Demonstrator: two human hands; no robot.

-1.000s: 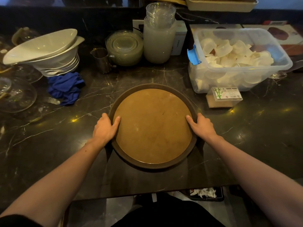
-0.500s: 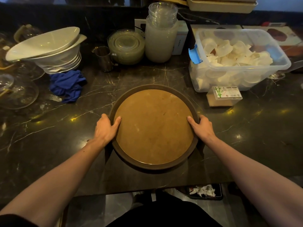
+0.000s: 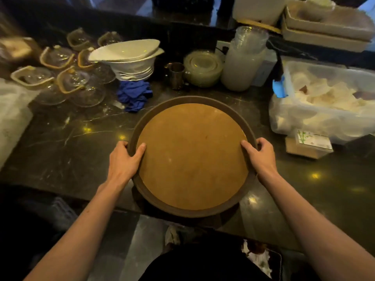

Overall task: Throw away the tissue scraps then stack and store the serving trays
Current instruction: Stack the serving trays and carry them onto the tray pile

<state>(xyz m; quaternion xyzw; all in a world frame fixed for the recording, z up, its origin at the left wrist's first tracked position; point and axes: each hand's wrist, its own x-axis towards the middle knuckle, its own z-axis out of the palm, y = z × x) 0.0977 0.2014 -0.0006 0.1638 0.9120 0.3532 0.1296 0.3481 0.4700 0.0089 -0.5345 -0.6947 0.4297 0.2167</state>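
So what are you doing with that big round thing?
A person is gripping a round brown serving tray with both bare hands: the left hand on its left rim, the right hand on its right rim. The tray's near edge sticks out past the front of the dark marble counter. Nothing lies on the tray. Behind it are a blue cloth, stacked white bowls and a clear plastic bin.

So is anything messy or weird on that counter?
Yes: a blue cloth lies crumpled beside the stacked white bowls, and pale specks dot the counter near it. The round tray looks clean.
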